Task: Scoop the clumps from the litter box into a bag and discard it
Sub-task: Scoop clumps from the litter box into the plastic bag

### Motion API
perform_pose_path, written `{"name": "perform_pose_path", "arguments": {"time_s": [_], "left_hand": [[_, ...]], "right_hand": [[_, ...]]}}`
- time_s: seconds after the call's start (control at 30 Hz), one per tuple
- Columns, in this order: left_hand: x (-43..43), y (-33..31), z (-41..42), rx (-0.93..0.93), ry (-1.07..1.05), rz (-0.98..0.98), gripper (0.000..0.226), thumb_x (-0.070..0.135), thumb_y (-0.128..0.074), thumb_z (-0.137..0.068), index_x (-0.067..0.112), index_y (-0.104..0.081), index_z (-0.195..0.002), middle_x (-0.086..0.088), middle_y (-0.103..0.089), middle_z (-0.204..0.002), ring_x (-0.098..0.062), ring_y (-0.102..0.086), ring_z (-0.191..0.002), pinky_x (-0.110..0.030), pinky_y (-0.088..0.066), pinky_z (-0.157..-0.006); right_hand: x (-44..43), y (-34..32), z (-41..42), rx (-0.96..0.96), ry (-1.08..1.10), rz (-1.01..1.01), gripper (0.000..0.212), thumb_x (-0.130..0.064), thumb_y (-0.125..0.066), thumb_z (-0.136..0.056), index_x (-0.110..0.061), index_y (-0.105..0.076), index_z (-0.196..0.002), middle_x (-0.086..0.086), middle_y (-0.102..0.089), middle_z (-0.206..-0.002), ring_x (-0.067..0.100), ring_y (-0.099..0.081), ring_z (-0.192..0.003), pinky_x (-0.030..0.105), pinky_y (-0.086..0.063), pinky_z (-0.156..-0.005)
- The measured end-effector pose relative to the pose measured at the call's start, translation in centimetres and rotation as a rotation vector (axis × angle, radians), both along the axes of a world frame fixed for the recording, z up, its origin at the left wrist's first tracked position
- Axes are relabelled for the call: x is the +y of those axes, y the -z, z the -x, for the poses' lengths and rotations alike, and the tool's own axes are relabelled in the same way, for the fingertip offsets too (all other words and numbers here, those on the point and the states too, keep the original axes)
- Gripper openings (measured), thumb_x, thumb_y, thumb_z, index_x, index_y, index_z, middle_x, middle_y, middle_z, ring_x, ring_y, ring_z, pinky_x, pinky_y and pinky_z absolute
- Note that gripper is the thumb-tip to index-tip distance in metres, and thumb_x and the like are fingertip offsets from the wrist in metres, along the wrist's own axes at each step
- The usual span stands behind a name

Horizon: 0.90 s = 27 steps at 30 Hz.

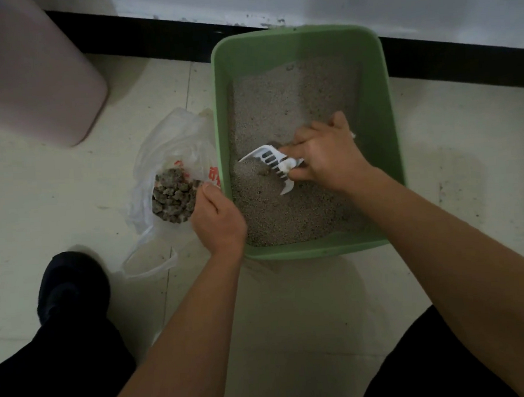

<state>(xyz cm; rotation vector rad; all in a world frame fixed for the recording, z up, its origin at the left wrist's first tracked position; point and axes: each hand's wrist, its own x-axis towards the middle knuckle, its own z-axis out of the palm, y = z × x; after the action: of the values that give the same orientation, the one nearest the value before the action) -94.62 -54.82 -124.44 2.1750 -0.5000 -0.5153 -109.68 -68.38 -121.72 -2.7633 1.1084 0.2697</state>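
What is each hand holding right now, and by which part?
The right hand grips the white scoop by its handle. The left hand pinches the plastic bag at the rim of its opening, beside the green litter box.

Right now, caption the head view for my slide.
Right hand digs a white scoop into the green litter box; left hand holds the clump-filled bag beside it.
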Motion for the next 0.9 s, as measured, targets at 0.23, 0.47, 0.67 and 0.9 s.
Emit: {"name": "perform_pose_path", "arguments": {"time_s": [0.23, 0.47, 0.67, 0.9], "left_hand": [[0.1, 0.2, -0.1, -0.004, -0.002, 0.004, 0.034, 0.028, -0.027, -0.097, 0.01, -0.04, -0.071, 0.004, -0.037, -0.06, -0.009, -0.031, -0.053, -0.035, -0.012, -0.058], [0.1, 0.5, -0.1, -0.028, -0.03, -0.011, 0.032, 0.023, -0.029, -0.099, 0.011, -0.042, -0.072, -0.007, -0.045, -0.071, -0.023, -0.038, -0.067, -0.034, -0.02, -0.06], [-0.1, 0.6, -0.2, -0.021, -0.056, -0.018, 0.033, 0.021, -0.031, -0.101, 0.011, -0.044, -0.073, -0.01, -0.046, -0.073, -0.024, -0.038, -0.068, -0.034, -0.019, -0.061], [0.0, 0.7, -0.2, -0.027, -0.049, 0.001, 0.037, 0.028, -0.028, -0.096, 0.007, -0.049, -0.074, -0.014, -0.052, -0.075, -0.026, -0.043, -0.07, -0.039, -0.03, -0.063]], "right_hand": [[1.8, 0.9, 1.6, -0.04, -0.018, -0.22, 0.035, -0.059, -0.06, -0.085, -0.046, -0.068, -0.116, -0.007, -0.06, -0.092, 0.016, -0.051, -0.098, 0.035, -0.015, -0.08], [3.1, 1.6, 4.0, -0.174, 0.186, -0.457, 0.034, -0.059, -0.061, -0.084, -0.048, -0.068, -0.115, -0.011, -0.063, -0.077, 0.011, -0.054, -0.081, 0.036, -0.027, -0.085], [2.7, 1.2, 7.2, -0.477, 0.541, -0.527, 0.035, -0.059, -0.066, -0.079, -0.046, -0.069, -0.112, -0.018, -0.072, -0.099, 0.005, -0.065, -0.095, 0.034, -0.051, -0.094], [3.7, 0.9, 6.8, -0.684, 0.654, -0.384, 0.035, -0.046, -0.072, -0.085, -0.037, -0.07, -0.118, -0.014, -0.066, -0.092, 0.003, -0.063, -0.087, 0.016, -0.048, -0.08]]}}
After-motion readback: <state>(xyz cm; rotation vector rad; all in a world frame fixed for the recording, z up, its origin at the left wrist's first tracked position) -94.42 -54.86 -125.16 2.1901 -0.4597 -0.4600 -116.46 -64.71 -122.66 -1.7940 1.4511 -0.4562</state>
